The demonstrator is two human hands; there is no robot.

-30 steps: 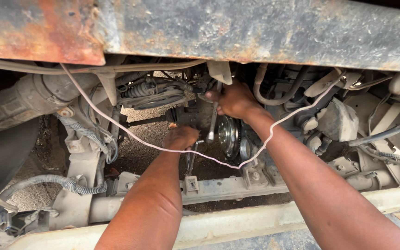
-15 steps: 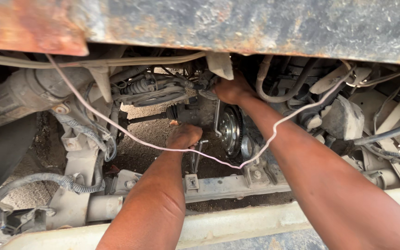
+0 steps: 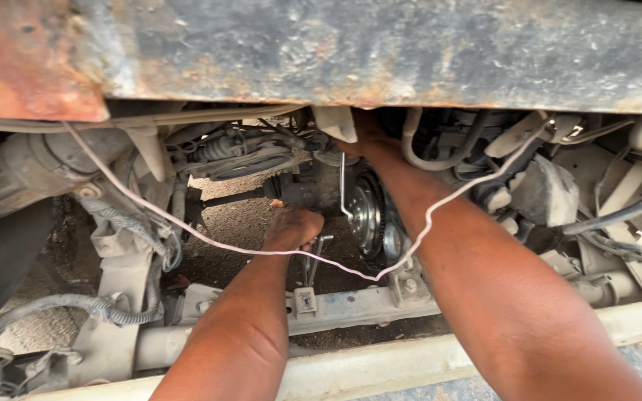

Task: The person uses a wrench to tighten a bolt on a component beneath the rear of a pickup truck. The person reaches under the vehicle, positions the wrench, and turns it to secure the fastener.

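Rust covered the steel frame rail (image 3: 380, 52) that ran across the top of the view and hid whatever lay behind it. At the far left sat a grimy cylindrical housing (image 3: 31, 167), with a braided hose (image 3: 76, 304) looping below it over bare dirt ground (image 3: 239, 215). A thin pale cord (image 3: 209, 241) sagged from the upper left, crossed in front of both forearms and climbed again to the upper right, hanging between the camera and the work. Left hand (image 3: 293, 228) reached in from below, its fingers curled shut around the top of a metal wrench (image 3: 313, 260) whose shaft hung down toward a light crossmember (image 3: 351, 301). Just right of that hand stood a round ribbed pulley (image 3: 366, 214), dark and greasy. A slim L-shaped metal tool (image 3: 343, 186) hung in front of the pulley. Right hand (image 3: 365, 141) was up above it, tucked under the frame rail beside a pale bracket (image 3: 334, 122); its fingers were mostly hidden, so I could not tell their grip. Hoses and cables (image 3: 618, 212) crowded the right side.
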